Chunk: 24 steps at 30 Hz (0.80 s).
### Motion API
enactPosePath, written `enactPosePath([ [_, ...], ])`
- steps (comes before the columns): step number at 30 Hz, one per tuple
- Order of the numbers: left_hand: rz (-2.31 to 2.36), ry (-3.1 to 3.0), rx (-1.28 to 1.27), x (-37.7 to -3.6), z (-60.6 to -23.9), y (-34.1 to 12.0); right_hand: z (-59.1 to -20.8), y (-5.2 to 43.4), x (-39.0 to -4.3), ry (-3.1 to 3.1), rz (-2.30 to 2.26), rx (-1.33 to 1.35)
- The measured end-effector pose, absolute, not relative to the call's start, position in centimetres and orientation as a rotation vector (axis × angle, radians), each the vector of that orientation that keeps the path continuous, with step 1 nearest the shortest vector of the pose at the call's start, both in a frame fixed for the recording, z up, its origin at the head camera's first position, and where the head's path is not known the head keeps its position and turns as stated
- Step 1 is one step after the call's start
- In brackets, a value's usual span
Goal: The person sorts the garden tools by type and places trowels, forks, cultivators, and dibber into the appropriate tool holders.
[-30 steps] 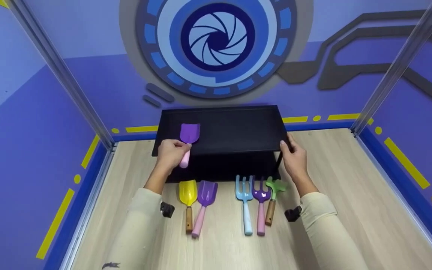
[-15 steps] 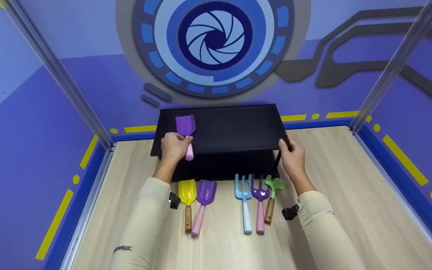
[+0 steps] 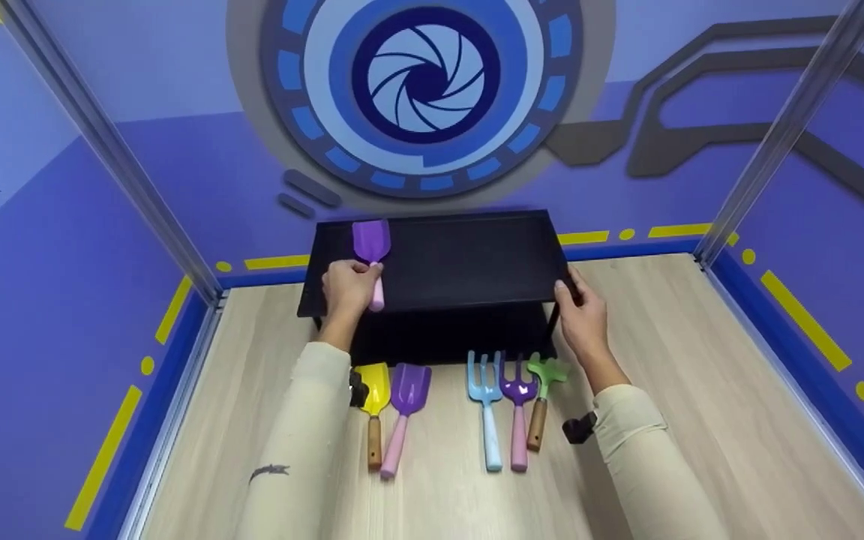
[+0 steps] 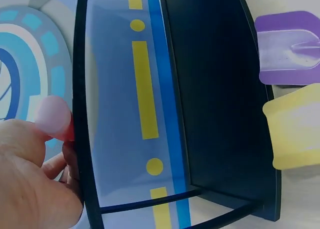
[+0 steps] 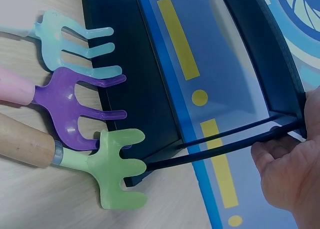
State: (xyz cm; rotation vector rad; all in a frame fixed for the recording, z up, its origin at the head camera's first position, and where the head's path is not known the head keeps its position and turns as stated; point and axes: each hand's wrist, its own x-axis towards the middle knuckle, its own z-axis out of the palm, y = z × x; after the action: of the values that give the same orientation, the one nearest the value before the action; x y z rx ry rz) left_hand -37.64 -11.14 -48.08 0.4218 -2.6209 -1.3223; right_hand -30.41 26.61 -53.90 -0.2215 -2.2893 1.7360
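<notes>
Closest are two cream sleeves [image 3: 293, 435], over a wood table [image 3: 447, 495]. Five garden tools lie on the table: two shovels on the left and three forks on the right. The yellow shovel [image 3: 377, 412] has a wood handle, and the flat purple shovel [image 3: 406, 409] has a pink one. The forks are a blue fork [image 3: 487, 405], a purple fork [image 3: 519, 409] and a green fork [image 3: 542, 397]. All five heads point away from the person, and all five handles point back.

Behind them is one black shelf [image 3: 469, 262] with two boards, long from left to right. The right hand [image 3: 583, 319] grips its right end, thumb on the top edge.

The left hand [image 3: 349, 287] pinches the pink handle of the held shovel [image 3: 371, 240], so there are three shovels in all. This one is over the left end of the top board; I can't tell if it touches. Its long way runs front to back, with its purple scoop toward the wall and its handle end toward the person, tipped a tiny bit right.

Farthest is the blue and purple wall [image 3: 177, 157], with one big round picture [image 3: 426, 82].
</notes>
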Motion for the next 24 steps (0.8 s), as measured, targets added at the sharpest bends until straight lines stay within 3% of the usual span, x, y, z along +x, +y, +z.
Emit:
enactPosePath([
  [24,-1.258,-2.702,0.536,-37.8,-46.6,-10.8,-54.2,26.3,-30.2,-2.281,1.710,-0.222],
])
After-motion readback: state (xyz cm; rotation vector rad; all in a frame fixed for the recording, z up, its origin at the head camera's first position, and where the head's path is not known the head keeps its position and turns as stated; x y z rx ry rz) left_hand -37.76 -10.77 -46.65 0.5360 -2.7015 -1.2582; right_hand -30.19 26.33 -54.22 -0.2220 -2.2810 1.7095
